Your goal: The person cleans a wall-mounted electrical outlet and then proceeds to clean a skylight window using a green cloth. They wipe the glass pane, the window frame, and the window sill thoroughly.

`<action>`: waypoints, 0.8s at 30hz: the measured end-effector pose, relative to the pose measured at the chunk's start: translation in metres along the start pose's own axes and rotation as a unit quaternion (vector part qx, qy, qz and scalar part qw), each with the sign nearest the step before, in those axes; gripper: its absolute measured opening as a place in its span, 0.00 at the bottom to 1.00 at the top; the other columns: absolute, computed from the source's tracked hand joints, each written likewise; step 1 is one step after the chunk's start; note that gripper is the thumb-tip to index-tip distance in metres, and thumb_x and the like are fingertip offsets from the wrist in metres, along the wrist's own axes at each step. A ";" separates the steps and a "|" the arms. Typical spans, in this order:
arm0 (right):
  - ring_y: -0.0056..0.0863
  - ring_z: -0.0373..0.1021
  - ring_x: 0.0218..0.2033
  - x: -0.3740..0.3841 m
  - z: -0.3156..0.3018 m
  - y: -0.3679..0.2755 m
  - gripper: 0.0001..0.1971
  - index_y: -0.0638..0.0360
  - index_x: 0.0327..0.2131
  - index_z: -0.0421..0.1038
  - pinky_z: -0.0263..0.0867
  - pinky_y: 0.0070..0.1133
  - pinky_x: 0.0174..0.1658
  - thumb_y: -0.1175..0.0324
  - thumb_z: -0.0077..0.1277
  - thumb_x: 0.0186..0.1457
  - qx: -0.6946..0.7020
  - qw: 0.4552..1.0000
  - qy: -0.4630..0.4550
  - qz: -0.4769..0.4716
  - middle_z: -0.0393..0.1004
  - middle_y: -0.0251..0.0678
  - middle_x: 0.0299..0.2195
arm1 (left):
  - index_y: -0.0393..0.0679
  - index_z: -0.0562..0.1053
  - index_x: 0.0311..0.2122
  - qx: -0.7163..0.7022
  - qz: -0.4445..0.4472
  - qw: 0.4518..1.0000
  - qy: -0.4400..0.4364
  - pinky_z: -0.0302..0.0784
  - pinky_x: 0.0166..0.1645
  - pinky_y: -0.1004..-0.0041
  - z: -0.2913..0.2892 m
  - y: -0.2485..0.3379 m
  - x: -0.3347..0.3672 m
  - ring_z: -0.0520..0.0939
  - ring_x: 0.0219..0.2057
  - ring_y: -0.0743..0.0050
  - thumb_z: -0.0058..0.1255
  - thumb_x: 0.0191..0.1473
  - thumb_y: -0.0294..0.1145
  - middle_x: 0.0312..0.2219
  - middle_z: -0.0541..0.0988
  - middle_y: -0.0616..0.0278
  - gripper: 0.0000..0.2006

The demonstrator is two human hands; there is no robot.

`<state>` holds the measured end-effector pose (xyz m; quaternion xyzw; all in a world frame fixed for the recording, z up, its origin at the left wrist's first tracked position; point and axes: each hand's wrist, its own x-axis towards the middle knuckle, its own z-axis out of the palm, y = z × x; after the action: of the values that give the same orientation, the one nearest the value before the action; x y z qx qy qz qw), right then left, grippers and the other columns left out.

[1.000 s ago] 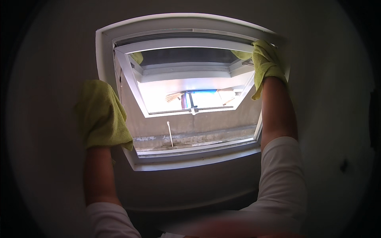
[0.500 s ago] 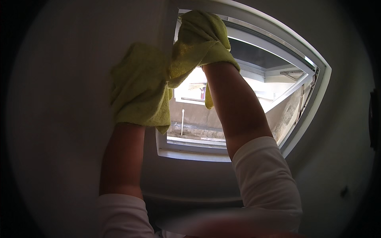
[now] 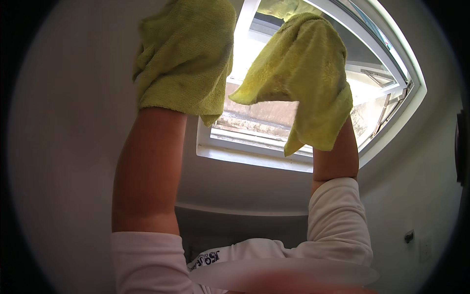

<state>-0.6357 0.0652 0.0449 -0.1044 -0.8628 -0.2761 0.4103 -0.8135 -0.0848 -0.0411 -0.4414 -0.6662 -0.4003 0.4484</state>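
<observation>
Both my arms reach up toward a white-framed window (image 3: 254,158). A yellow-green cloth (image 3: 188,54) covers my left hand (image 3: 162,110), so only the wrist shows below it; it lies against the grey wall just left of the window frame. A second yellow-green cloth (image 3: 306,73) is draped over my right hand (image 3: 338,143) and hangs in front of the window opening, near its left and upper part. The fingers of both hands are hidden under the cloths. White sleeves cover my upper arms.
The window's sash (image 3: 391,63) is swung open at the right, with bright daylight and an outer ledge (image 3: 259,120) beyond. Grey wall (image 3: 63,147) surrounds the window. A shelf-like edge (image 3: 235,210) runs below it. A wall switch plate (image 3: 425,247) sits at the lower right.
My hands, first apart on the window's left and right sides, came together at its left edge. They now sit higher and closer in view, with the window shifted right.
</observation>
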 end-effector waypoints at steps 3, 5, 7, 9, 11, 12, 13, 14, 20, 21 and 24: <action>0.29 0.66 0.37 -0.031 -0.002 -0.007 0.09 0.60 0.31 0.68 0.62 0.20 0.41 0.71 0.45 0.42 0.039 0.994 -0.097 -0.033 0.69 0.39 0.33 | 0.48 0.55 0.52 -0.004 0.003 1.000 0.001 0.54 0.55 0.68 0.001 0.002 0.000 0.58 0.53 0.63 0.46 0.46 0.46 0.50 0.59 0.57 0.29; 0.29 0.66 0.36 -0.047 -0.003 -0.014 0.10 0.60 0.31 0.68 0.62 0.20 0.41 0.72 0.45 0.41 0.080 0.981 -0.168 -0.055 0.69 0.39 0.33 | 0.48 0.55 0.52 0.001 0.003 1.000 -0.001 0.54 0.55 0.68 0.000 0.001 0.000 0.58 0.53 0.63 0.46 0.46 0.46 0.49 0.59 0.57 0.29; 0.28 0.66 0.36 -0.064 -0.006 -0.022 0.10 0.60 0.31 0.68 0.62 0.19 0.41 0.73 0.45 0.41 0.125 0.958 -0.247 -0.072 0.68 0.39 0.33 | 0.48 0.55 0.52 0.003 0.003 1.000 0.000 0.54 0.55 0.68 0.001 0.001 0.001 0.58 0.53 0.63 0.46 0.46 0.46 0.49 0.59 0.57 0.29; 0.28 0.66 0.36 -0.083 -0.016 -0.033 0.10 0.61 0.31 0.68 0.62 0.19 0.41 0.74 0.46 0.40 0.172 0.922 -0.337 -0.085 0.68 0.39 0.32 | 0.48 0.55 0.52 0.003 0.002 1.000 -0.001 0.54 0.55 0.68 0.002 0.002 0.003 0.58 0.53 0.63 0.46 0.46 0.46 0.49 0.59 0.57 0.29; 0.27 0.66 0.36 -0.099 -0.016 -0.043 0.10 0.61 0.32 0.68 0.62 0.18 0.41 0.74 0.46 0.40 0.217 0.883 -0.408 -0.083 0.68 0.39 0.32 | 0.48 0.54 0.53 0.006 0.002 1.000 -0.001 0.54 0.55 0.69 0.003 0.003 0.005 0.58 0.53 0.63 0.46 0.46 0.46 0.49 0.59 0.57 0.29; 0.27 0.66 0.36 -0.109 -0.011 -0.045 0.11 0.61 0.32 0.67 0.62 0.18 0.41 0.75 0.46 0.40 0.241 0.864 -0.437 -0.074 0.68 0.39 0.32 | 0.48 0.54 0.53 0.011 0.003 1.000 0.000 0.54 0.55 0.69 0.004 0.003 0.008 0.58 0.53 0.63 0.46 0.46 0.46 0.49 0.59 0.57 0.29; 0.27 0.66 0.36 -0.117 -0.004 -0.048 0.11 0.62 0.32 0.67 0.62 0.18 0.41 0.75 0.47 0.39 0.268 0.843 -0.463 -0.061 0.68 0.39 0.32 | 0.48 0.54 0.53 0.015 0.002 1.000 0.001 0.54 0.55 0.69 0.003 0.005 0.008 0.58 0.53 0.63 0.46 0.46 0.46 0.49 0.59 0.57 0.29; 0.27 0.65 0.36 -0.128 0.007 -0.048 0.11 0.62 0.32 0.67 0.62 0.18 0.41 0.75 0.47 0.39 0.295 0.822 -0.486 -0.035 0.68 0.39 0.32 | 0.48 0.54 0.53 0.017 0.001 1.000 -0.001 0.54 0.55 0.69 0.005 0.005 0.008 0.58 0.53 0.63 0.46 0.46 0.46 0.49 0.59 0.57 0.29; 0.33 0.65 0.41 -0.238 -0.001 -0.054 0.17 0.62 0.39 0.67 0.62 0.21 0.42 0.66 0.47 0.43 0.125 0.839 -0.517 -0.111 0.68 0.42 0.38 | 0.48 0.54 0.53 0.006 0.010 1.000 -0.004 0.54 0.55 0.69 0.014 0.012 0.005 0.58 0.53 0.64 0.46 0.46 0.46 0.49 0.59 0.58 0.29; 0.33 0.65 0.41 -0.255 -0.006 -0.061 0.16 0.61 0.38 0.68 0.62 0.21 0.42 0.66 0.47 0.42 0.184 0.832 -0.520 -0.057 0.68 0.41 0.38 | 0.48 0.54 0.53 0.009 0.012 1.000 -0.004 0.54 0.55 0.69 0.015 0.012 0.004 0.58 0.53 0.64 0.46 0.46 0.46 0.49 0.59 0.58 0.29; 0.33 0.65 0.41 -0.299 -0.010 -0.079 0.15 0.59 0.36 0.69 0.61 0.22 0.43 0.68 0.49 0.41 0.348 0.783 -0.505 0.101 0.69 0.37 0.38 | 0.49 0.54 0.53 0.031 0.008 0.999 -0.005 0.54 0.55 0.69 0.012 0.002 0.003 0.58 0.53 0.64 0.46 0.46 0.46 0.49 0.59 0.58 0.30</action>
<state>-0.4696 0.0084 -0.2102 -0.1656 -0.9686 0.1784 -0.0500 -0.8154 -0.0724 -0.0412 -0.4348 -0.6769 -0.3733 0.4620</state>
